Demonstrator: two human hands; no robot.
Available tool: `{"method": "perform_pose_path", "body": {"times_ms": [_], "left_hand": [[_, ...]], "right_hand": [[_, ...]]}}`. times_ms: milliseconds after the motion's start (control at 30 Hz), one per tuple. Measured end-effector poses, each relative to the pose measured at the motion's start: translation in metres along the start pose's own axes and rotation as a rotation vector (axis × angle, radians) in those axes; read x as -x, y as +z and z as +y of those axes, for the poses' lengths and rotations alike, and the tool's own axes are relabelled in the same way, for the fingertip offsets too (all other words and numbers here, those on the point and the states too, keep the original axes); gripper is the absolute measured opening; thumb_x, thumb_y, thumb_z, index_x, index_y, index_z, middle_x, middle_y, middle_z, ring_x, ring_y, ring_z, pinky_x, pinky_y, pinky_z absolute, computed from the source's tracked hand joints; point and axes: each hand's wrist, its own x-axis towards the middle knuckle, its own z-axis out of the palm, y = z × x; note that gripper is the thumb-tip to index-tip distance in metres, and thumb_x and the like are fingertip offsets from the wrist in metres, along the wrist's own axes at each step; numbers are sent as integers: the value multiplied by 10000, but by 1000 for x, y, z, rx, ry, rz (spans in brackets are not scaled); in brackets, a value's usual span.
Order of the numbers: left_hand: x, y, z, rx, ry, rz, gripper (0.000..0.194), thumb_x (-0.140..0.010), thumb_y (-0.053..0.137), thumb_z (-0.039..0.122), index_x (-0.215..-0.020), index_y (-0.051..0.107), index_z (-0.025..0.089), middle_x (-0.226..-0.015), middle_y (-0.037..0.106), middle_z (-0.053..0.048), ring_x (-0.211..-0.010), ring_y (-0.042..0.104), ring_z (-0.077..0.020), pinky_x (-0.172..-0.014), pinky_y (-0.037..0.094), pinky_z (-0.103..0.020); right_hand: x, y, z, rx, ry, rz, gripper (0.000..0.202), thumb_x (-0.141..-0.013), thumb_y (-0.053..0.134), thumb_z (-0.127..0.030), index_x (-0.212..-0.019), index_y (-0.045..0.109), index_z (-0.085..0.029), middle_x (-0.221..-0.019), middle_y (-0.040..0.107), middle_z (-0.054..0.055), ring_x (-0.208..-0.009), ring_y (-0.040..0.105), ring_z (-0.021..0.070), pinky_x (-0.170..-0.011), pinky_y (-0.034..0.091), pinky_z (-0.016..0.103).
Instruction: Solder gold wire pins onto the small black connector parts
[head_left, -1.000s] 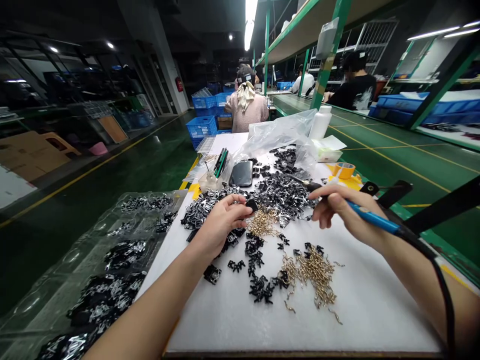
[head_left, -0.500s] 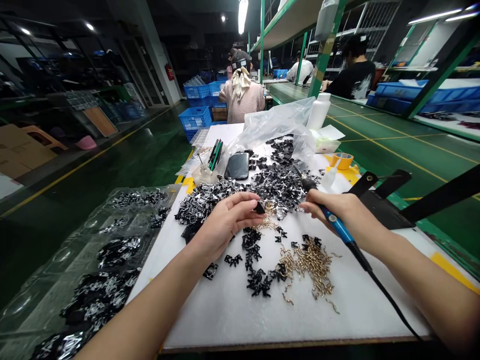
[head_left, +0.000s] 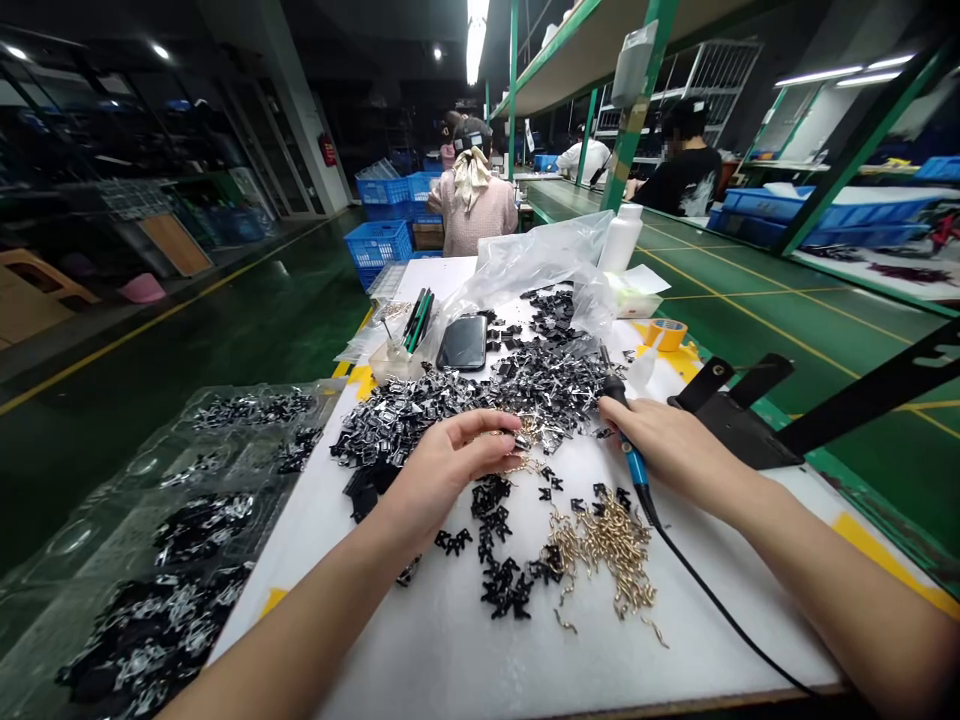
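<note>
My right hand (head_left: 664,430) is wrapped round a soldering iron (head_left: 634,462) with a blue handle and a black front grip. Its tip points up and away, over the right edge of the heap of black and silver metal parts (head_left: 420,410). My left hand (head_left: 450,460) is pinched at the front of that heap, around a small black part (head_left: 517,440) mostly hidden by the fingers. Below the hands lie small black notched pieces (head_left: 506,585) and a pile of bent gold-coloured pins (head_left: 619,545).
A phone (head_left: 463,342), a clear plastic bag (head_left: 540,245), a white bottle (head_left: 621,238) and orange tape (head_left: 666,334) stand farther back. A black metal bracket (head_left: 731,425) is at right. Clear trays (head_left: 180,480) of parts lie at left. The iron's cord (head_left: 720,595) crosses the table.
The soldering iron has turned steeper, its tip pointing more upward, and my right hand has closed round its front. The black part in my left fingers shows less. The whole view has shifted slightly.
</note>
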Motion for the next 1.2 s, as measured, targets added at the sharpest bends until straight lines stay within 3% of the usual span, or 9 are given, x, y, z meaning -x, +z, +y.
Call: {"method": "perform_pose_path", "body": {"times_ms": [133, 367, 533, 600, 700, 800, 900, 1033, 1200], "left_hand": [[-1, 1, -4, -16, 27, 9, 274, -672, 652, 373, -890, 617, 210, -1213, 557, 5, -937, 587, -51, -886, 492, -202], [-1, 2, -6, -101, 9, 3, 298, -670, 640, 404, -906, 611, 224, -1167, 587, -23, -974, 573, -71, -926, 459, -229], [0, 3, -5, -130, 44, -10, 285, -693, 618, 366, -933, 587, 215, -1122, 594, -27, -928, 570, -53, -884, 445, -189], [2, 6, -5, -171, 50, -14, 292, -711, 598, 342, -971, 561, 215, -1081, 596, -28, -903, 565, -43, -838, 444, -169], [6, 13, -7, -254, 74, -19, 306, -722, 580, 313, -1007, 523, 215, -1079, 576, -29, -895, 553, -45, -797, 460, -168], [10, 20, -11, -322, 188, -12, 324, -741, 559, 325, -1044, 515, 221, -1100, 560, -27, -1008, 542, -70, -876, 492, -188], [13, 25, -15, -360, 263, -21, 371, -755, 544, 350, -1103, 497, 229, -1115, 554, -26, -1054, 539, -73, -907, 513, -179], [15, 29, -18, -348, 313, -28, 409, -763, 542, 343, -1149, 448, 246, -1112, 543, -17, -1044, 545, -49, -874, 530, -124], [16, 32, -21, -304, 324, -17, 374, -763, 549, 358, -1116, 451, 281, -1085, 539, 6, -1028, 545, -26, -856, 530, -86]], "right_hand": [[0, -3, -5, 42, 12, 48, 317, -713, 367, 52, -929, 403, -178, -708, 469, 45, -616, 404, 168, -531, 171, 273], [0, 2, -11, 33, -24, 57, 271, -731, 391, 32, -904, 411, -176, -698, 503, 42, -651, 460, 181, -530, 215, 276], [2, -11, -15, 31, 82, 160, 213, -748, 434, -27, -890, 405, -183, -727, 498, 48, -652, 460, 190, -523, 240, 264], [3, -20, -18, -106, 123, 236, 148, -781, 453, -79, -849, 388, -193, -725, 490, 37, -645, 452, 179, -530, 277, 260], [4, -30, -29, -603, 81, 299, 157, -828, 469, -117, -802, 336, -196, -809, 543, 22, -712, 510, 148, -627, 379, 260], [5, -30, -42, -1044, 13, 244, 201, -876, 492, -187, -814, 301, -198, -969, 566, 37, -854, 556, 139, -727, 427, 263], [6, -26, -54, -1296, -7, 185, 235, -883, 520, -224, -837, 290, -205, -1014, 543, 49, -844, 552, 134, -698, 455, 254], [6, -23, -62, -1451, -5, 199, 260, -870, 548, -223, -856, 289, -211, -953, 520, 40, -812, 541, 132, -672, 480, 253], [6, -24, -67, -1394, 37, 264, 246, -876, 543, -222, -837, 300, -203, -944, 541, 38, -806, 545, 124, -687, 480, 250]]}}
